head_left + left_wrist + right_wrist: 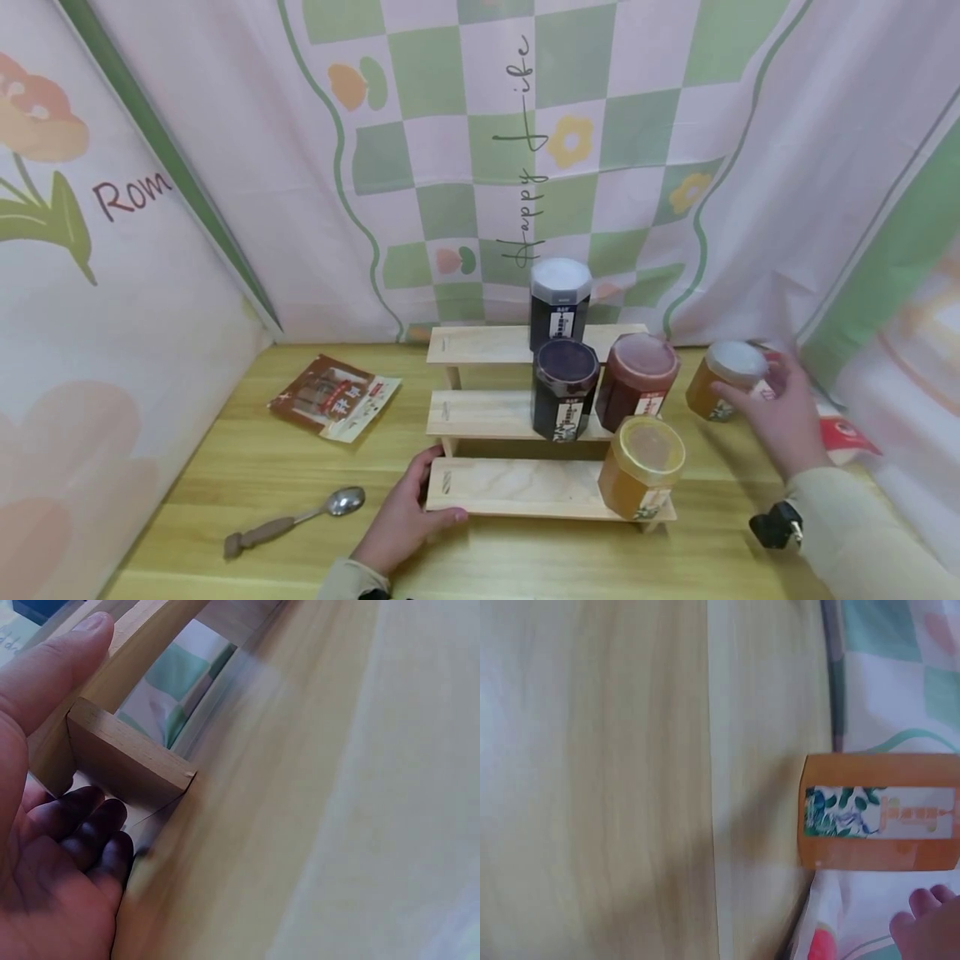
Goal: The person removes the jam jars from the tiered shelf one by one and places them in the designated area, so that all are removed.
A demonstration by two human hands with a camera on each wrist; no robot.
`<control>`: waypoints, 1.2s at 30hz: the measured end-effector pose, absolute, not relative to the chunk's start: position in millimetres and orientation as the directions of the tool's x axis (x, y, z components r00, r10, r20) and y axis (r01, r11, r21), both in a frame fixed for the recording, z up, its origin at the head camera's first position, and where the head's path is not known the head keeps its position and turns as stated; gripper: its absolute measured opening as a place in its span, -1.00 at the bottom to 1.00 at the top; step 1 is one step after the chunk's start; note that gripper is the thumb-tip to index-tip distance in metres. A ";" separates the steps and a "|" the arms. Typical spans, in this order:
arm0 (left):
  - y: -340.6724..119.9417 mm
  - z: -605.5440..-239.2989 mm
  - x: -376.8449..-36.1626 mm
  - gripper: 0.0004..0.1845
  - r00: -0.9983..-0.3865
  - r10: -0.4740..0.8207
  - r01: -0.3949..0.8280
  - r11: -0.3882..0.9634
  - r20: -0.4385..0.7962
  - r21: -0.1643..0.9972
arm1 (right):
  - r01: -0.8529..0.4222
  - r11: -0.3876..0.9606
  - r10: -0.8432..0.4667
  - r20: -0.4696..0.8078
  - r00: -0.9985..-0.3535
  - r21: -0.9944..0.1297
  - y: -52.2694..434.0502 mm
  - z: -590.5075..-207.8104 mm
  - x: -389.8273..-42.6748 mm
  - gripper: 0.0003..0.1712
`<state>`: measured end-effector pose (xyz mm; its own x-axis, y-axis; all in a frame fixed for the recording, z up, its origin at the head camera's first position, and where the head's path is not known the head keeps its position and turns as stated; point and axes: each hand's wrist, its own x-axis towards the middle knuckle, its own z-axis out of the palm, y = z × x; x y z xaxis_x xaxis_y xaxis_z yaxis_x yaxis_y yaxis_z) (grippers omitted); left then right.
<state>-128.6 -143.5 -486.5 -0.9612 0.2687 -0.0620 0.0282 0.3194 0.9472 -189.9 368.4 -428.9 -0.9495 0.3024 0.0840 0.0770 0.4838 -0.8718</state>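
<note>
The left hand [405, 512] holds the front left corner of the wooden rack [517, 486]. Its thumb lies over the edge and the other fingers curl below. I think this keeps the rack from sliding.

The right hand [783, 408] is at the orange jar [707, 393], which seems to stand on the worktop [570, 571], to the right of the rack. The fingers seen in the right wrist view are loose and a little apart from the jar, so they are not gripping it. They spread wide, perhaps because the jar is fat.

A black jar [558, 321] is on the top step. A purple jar [551, 398] and a red jar [633, 379] share the middle one. A yellow jar [633, 475] sits at the right end of the bottom step. Maybe the steps are there so each jar can be seen.

A spoon [272, 531] and a brown packet [330, 398] lie to the left of the rack.
</note>
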 end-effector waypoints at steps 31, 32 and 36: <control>-143.7 -491.9 -130.4 0.14 -0.962 0.268 0.035 0.326 -0.056 0.945 | -0.003 0.406 0.476 0.215 -0.853 -0.914 295.0 -415.4 -131.0 0.05; -143.8 -491.8 -130.4 0.14 -0.962 0.267 0.033 0.328 -0.059 0.944 | -0.015 0.407 0.474 0.225 -0.851 -0.913 292.2 -415.2 -129.2 0.04; -144.6 -491.5 -130.0 0.14 -0.962 0.265 0.029 0.333 -0.064 0.943 | -0.052 0.401 0.464 0.252 -0.849 -0.915 283.1 -414.2 -122.1 0.00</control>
<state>-130.0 -144.6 -491.5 -0.9622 0.2648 -0.0640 0.0288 0.3325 0.9426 -122.1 283.1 -414.2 -0.8490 0.4644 0.2522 -0.0522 0.4012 -0.9145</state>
